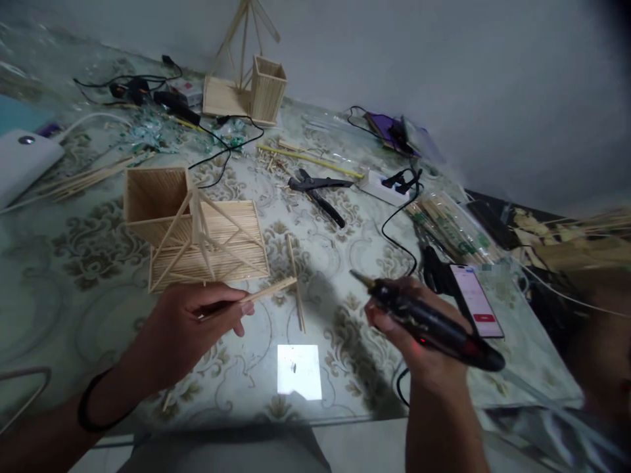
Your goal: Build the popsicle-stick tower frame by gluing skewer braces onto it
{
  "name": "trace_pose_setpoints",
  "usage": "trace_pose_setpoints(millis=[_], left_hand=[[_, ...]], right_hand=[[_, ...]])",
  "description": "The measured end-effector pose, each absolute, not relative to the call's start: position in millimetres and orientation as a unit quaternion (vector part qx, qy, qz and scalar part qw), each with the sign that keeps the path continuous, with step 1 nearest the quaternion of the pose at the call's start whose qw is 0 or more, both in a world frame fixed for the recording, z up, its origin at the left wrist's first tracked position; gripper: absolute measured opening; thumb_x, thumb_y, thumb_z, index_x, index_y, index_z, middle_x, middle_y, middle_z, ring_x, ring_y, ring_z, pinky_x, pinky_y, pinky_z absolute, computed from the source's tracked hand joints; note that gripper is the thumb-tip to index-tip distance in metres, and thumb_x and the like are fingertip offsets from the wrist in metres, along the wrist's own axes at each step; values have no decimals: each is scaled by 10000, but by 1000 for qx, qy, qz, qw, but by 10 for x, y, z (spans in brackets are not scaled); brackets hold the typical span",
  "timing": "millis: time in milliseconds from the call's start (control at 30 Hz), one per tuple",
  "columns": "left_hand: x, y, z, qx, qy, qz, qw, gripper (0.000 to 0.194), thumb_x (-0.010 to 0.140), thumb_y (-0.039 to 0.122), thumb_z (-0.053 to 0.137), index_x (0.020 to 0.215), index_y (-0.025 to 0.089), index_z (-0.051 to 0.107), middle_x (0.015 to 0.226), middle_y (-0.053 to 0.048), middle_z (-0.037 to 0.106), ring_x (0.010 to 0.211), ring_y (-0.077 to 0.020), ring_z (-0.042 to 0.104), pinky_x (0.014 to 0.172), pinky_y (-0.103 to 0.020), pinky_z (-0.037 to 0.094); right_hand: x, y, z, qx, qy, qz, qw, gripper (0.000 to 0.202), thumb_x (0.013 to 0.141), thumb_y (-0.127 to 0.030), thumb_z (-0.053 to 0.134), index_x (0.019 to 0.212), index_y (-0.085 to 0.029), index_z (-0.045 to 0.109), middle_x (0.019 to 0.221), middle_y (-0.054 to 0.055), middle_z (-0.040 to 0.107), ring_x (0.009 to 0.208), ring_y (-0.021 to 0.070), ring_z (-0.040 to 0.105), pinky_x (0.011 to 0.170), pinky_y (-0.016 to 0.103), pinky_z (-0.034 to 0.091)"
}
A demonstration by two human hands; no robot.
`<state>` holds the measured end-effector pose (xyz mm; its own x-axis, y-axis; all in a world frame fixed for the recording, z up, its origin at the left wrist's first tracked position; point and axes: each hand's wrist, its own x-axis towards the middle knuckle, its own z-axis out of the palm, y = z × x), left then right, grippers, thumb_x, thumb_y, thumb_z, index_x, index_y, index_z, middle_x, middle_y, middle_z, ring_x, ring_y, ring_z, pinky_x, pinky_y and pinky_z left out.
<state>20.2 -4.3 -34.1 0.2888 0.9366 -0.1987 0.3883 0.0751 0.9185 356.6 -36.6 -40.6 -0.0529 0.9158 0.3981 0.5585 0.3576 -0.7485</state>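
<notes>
My left hand [197,322] pinches thin wooden sticks [273,288] between thumb and fingers, their tips pointing right; how many is unclear. In my right hand [436,374] is a black hot glue gun [434,325], its nozzle aimed up and left, apart from the sticks. A small red light shows on it, and a pale glue stick [537,394] trails from its rear. Just beyond my left hand stands a stick-built model [231,226] with a square open box and slanted struts on a flat base. A loose wooden stick [298,305] lies between my hands.
Black-handled pliers [320,194] lie mid-table. A similar stick model [269,92] stands against the wall. To the right are a white power strip [387,189], packaged sticks [444,226] and a lit phone [476,299]. Black cables [229,151] cross the back; a white device [27,161] sits left.
</notes>
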Motion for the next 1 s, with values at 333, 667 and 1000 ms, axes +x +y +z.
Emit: trace_pose_setpoints(millis=[333,667,1000], left_hand=[[185,-62,-383,625,548,273,485,297,923,430,709,767,230,863,616,4,761,450,-96,516,436,-202,382],[228,-34,-347,619,529,314,489,183,897,340,729,790,275,864,603,42,773,435,-91,526,422,-192,401],[223,-37,-320,609,525,298,514,206,912,365,735,785,276,871,611,21,769,447,-103,487,411,-224,345]], right_hand=[[2985,-325,-445,-407,-752,252,453,191,886,-98,728,846,-239,604,803,11,651,767,213,618,686,382,488],[2991,-322,-459,-411,-755,245,448,204,886,-103,731,839,-237,585,787,2,609,752,195,568,692,380,475],[2998,-307,-442,-411,-753,254,446,219,884,-107,708,813,-254,563,745,-11,590,711,195,549,668,374,464]])
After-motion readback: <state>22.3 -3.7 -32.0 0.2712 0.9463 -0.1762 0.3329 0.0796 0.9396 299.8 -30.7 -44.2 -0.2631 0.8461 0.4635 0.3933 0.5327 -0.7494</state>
